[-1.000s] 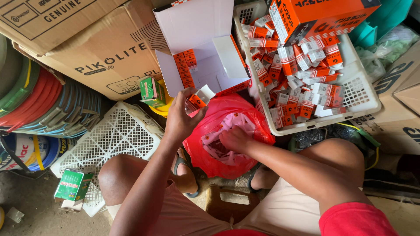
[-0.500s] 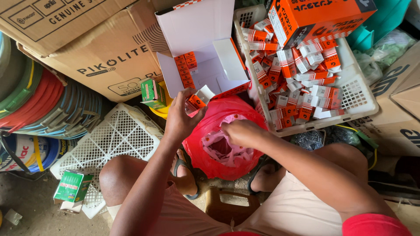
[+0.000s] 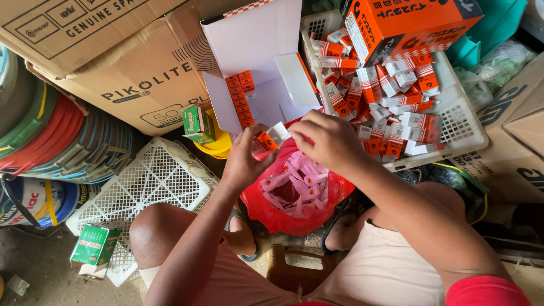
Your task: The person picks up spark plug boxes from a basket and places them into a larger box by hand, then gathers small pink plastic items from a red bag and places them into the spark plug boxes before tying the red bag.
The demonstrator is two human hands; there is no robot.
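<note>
Left hand [image 3: 245,161]: I see its fingers pinching a small orange-and-white box [image 3: 271,137], held just above the red bag [image 3: 294,195].
Right hand [image 3: 328,139]: fingers curled tight on the same box's white end.
Red bag: between my knees, holding pink pieces.
White basket [image 3: 453,122]: just right, heaped with small boxes.
Open carton [image 3: 266,73]: just behind the hands.

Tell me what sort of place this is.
Probably a shop's stockroom or a small packing spot. Stacked cardboard cartons crowd the floor, a white basket brims with small orange-and-white boxes, and coiled hoses are stored at one side.
</note>
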